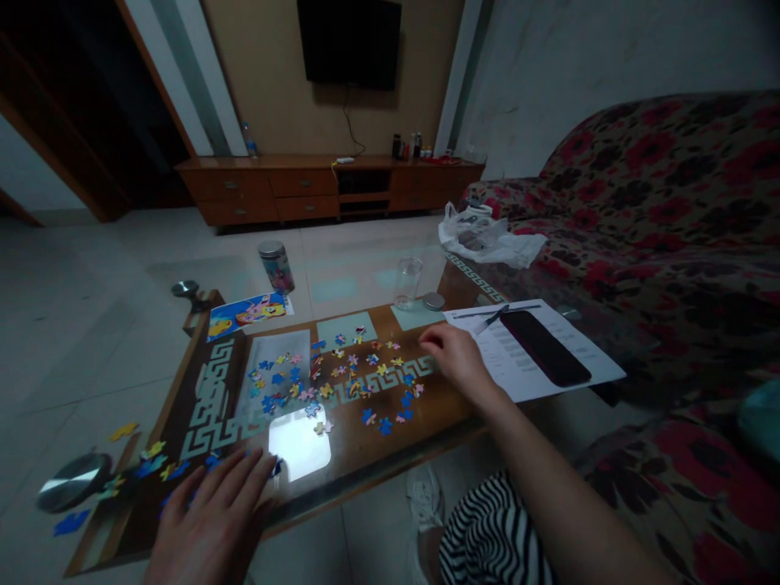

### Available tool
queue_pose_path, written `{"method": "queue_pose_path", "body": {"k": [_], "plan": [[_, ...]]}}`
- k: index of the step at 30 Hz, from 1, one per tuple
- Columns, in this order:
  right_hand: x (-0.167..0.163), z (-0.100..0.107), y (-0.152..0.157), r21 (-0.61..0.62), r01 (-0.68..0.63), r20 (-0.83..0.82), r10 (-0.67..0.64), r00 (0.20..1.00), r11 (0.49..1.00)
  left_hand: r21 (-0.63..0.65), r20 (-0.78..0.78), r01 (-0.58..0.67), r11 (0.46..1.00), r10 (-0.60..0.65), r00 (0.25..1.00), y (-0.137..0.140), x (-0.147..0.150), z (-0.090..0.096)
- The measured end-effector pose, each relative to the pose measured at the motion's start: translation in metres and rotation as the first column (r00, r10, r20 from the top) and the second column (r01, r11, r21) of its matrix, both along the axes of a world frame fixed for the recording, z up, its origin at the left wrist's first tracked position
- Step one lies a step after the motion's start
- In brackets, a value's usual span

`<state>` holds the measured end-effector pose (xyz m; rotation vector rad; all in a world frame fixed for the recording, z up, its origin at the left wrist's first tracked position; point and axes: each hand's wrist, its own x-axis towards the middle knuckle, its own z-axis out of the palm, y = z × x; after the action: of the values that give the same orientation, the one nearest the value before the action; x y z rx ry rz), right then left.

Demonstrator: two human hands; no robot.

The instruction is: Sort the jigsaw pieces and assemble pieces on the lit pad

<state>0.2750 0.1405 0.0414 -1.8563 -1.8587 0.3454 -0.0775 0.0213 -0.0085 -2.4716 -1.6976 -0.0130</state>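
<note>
Dozens of puzzle pieces (pixel 385 426), too many to count exactly, lie strewn across a table (pixel 359 455) between two hands. The left hand (pixel 213 504) lies flat over several, fingers outstretched; the right hand (pixel 454 357) curls its fingertips together, any pinched piece impossible to tell. Beyond stand one capped tin (pixel 276 266), one clear jar (pixel 408 280) beside one lid (pixel 433 301), and one bag (pixel 487 240) holding something indistinct.

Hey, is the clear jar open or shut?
Open: the clear jar has nothing over its rim, and a silvery lid lies beside it.
</note>
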Motion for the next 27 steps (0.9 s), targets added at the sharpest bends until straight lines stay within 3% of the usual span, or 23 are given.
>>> {"method": "queue_pose_path", "body": {"k": [2, 5, 10, 15, 19, 22, 24, 26, 27], "plan": [[0.024, -0.002, 0.003, -0.001, 0.049, 0.0, -0.049, 0.999, 0.999, 0.009, 0.026, 0.026, 1.0, -0.026, 0.999, 0.003, 0.008, -0.001], [0.029, -0.007, 0.004, -0.019, 0.034, -0.006, -0.034, 0.999, 0.999, 0.051, 0.063, 0.144, 0.988, -0.147, 0.987, 0.008, 0.018, -0.005], [0.003, -0.013, 0.009, -0.1, -0.07, 0.001, 0.07, 0.998, 0.993, 0.221, 0.101, 0.277, 0.935, -0.305, 0.947, 0.013, 0.037, -0.005], [-0.018, -0.019, 0.013, -0.151, -0.094, 0.017, 0.098, 0.995, 0.984, 0.406, 0.037, 0.411, 0.816, -0.465, 0.885, 0.025, 0.052, 0.002], [-0.029, -0.021, 0.016, -0.175, -0.08, 0.078, 0.095, 0.992, 0.981, 0.428, 0.024, 0.469, 0.773, -0.529, 0.849, 0.029, 0.06, -0.003], [-0.033, -0.022, 0.017, -0.179, -0.082, 0.096, 0.1, 0.99, 0.98, 0.466, 0.111, 0.439, 0.769, -0.543, 0.833, 0.024, 0.073, -0.016], [-0.034, -0.024, 0.016, -0.179, -0.082, 0.105, 0.101, 0.989, 0.981, 0.517, 0.225, 0.362, 0.775, -0.532, 0.816, 0.016, 0.084, -0.028], [-0.032, -0.025, 0.015, -0.175, -0.08, 0.105, 0.099, 0.989, 0.981, 0.563, 0.397, 0.182, 0.806, -0.457, 0.796, 0.007, 0.094, -0.038], [-0.031, -0.025, 0.014, -0.174, -0.079, 0.1, 0.098, 0.99, 0.982, 0.533, 0.422, 0.174, 0.828, -0.438, 0.794, 0.002, 0.097, -0.041]]}}
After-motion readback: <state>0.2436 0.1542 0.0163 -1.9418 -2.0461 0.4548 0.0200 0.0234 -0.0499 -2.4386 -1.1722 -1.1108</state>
